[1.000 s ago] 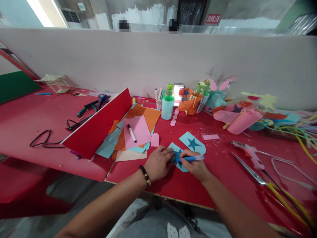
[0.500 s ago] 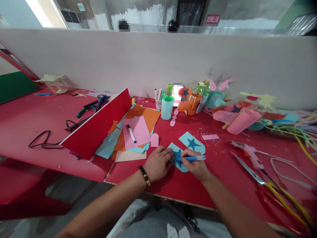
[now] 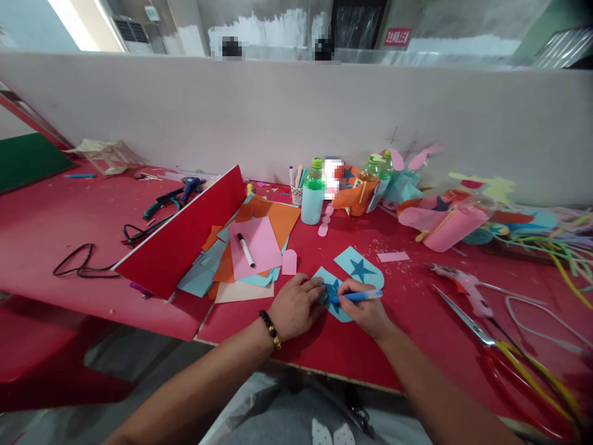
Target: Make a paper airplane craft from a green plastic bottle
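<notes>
In the head view my right hand [image 3: 365, 314] is closed around a blue marker [image 3: 364, 295], its tip down on a light blue paper piece with a rounded end [image 3: 341, 315]. A dark blue star [image 3: 332, 290] on that piece is partly covered by my hands. My left hand [image 3: 299, 306] lies flat with fingers stretched, its fingertips pressing the left edge of the same piece. Just behind, a second light blue piece [image 3: 345, 258] carries a finished-looking blue star [image 3: 361, 270]. A small pink rounded paper [image 3: 290, 262] lies beyond my left hand.
Coloured paper sheets [image 3: 257, 238] with a black-and-white marker [image 3: 246, 250] lie left, beside a leaning red board [image 3: 194, 232]. A glue gun [image 3: 466, 287] and large scissors [image 3: 482, 334] lie right. Bottles [image 3: 312, 201] and paper-covered bottle crafts [image 3: 456, 225] line the back.
The blue marker and my right hand have shifted very slightly, the marker's rear end tipping up and left a little. My left hand stays in place.
</notes>
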The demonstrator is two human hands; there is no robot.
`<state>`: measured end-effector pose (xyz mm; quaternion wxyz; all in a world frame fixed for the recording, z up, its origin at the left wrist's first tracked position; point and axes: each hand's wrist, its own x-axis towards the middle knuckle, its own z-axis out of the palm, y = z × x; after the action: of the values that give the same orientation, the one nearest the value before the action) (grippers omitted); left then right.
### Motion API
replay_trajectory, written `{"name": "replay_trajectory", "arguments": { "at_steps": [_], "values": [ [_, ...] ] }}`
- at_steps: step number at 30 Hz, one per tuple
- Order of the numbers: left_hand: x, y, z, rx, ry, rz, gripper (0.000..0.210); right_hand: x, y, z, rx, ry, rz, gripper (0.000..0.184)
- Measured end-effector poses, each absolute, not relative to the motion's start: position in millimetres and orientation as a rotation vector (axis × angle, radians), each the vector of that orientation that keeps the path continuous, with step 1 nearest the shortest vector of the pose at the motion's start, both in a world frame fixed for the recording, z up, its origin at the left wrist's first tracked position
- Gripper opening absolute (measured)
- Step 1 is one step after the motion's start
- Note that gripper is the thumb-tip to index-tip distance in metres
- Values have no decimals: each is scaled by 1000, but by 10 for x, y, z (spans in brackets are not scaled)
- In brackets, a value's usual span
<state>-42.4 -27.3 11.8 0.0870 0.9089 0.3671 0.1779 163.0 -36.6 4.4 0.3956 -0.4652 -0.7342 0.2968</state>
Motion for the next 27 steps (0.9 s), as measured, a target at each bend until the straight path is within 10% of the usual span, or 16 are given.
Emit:
{"name": "replay_trajectory", "arguments": {
  "at_steps": [27],
  "values": [
    [-423,-268,116,2704,1093,529,35,1650,-371,15,-1198,-1835,784,8]
  ]
}}
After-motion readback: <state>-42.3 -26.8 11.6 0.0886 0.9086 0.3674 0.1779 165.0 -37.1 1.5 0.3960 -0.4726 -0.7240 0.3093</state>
